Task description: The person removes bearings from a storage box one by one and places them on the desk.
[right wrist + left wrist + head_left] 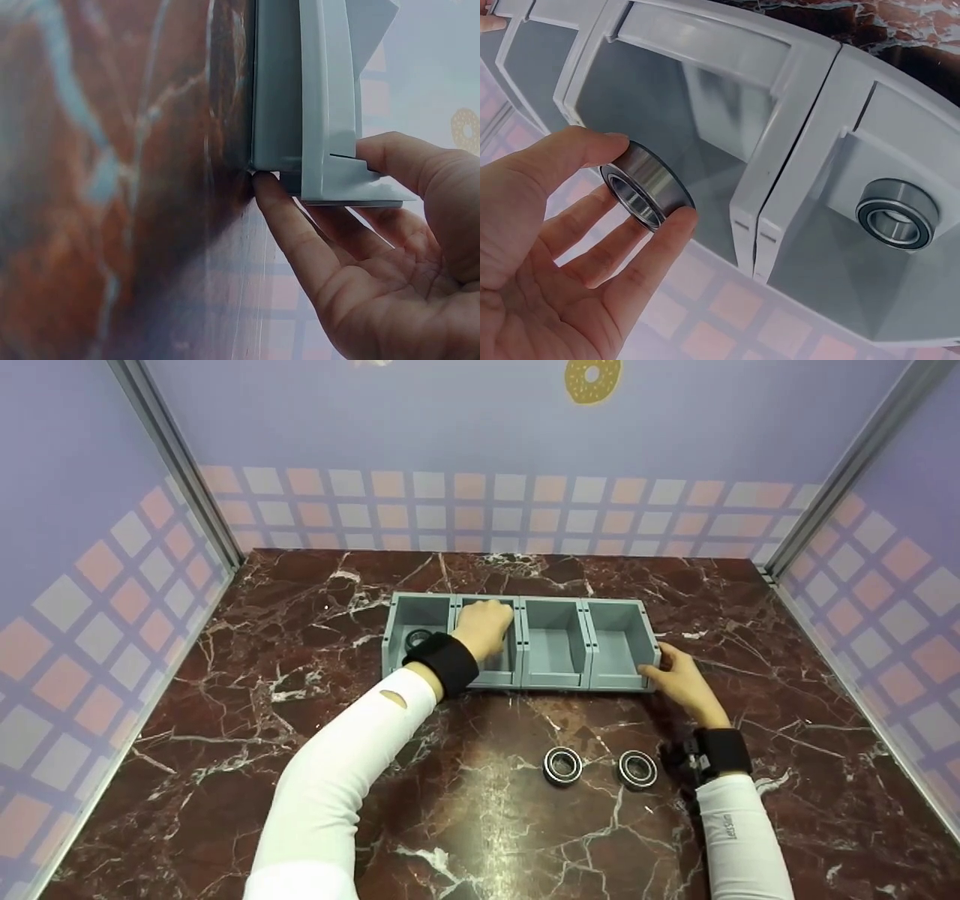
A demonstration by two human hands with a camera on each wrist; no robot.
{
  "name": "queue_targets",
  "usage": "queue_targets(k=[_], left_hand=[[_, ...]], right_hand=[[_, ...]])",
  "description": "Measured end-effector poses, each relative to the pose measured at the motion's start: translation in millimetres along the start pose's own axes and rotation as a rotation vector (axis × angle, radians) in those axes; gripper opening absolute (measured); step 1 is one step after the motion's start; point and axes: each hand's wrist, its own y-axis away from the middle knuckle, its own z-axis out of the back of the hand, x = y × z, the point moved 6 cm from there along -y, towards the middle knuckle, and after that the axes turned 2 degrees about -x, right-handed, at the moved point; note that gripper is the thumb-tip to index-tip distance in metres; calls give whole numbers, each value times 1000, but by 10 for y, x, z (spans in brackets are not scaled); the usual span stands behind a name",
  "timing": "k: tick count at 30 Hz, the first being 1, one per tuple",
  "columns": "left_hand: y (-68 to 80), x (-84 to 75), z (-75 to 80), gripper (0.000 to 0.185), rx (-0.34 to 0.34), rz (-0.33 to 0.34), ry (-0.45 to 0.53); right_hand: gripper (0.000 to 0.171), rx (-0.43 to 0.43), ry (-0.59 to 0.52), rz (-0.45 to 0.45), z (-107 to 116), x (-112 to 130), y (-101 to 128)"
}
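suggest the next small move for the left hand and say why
Probably lower the bearing into the second compartment from the left and release it: the left hand pinches it at that compartment's opening, and the leftmost compartment already holds another bearing.

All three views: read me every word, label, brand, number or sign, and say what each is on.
"Letsslim", a tentative reading, small and sideways: right sleeve.
Too small to read, if anything is marked: right wristband.
No readable text: bearing in the left hand, loose bearings, grey bins.
Wall donut: picture only.
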Motion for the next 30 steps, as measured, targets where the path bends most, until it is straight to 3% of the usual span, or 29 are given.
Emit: queue_targets(k=[14,30], left_hand=[[93,-10,161,18,-9,-36,-4],[323,-21,229,18,-4,-74,14]], right_hand=[[53,0,6,9,-7,5,-5],[54,-7,-7,7,-13,12,-17]])
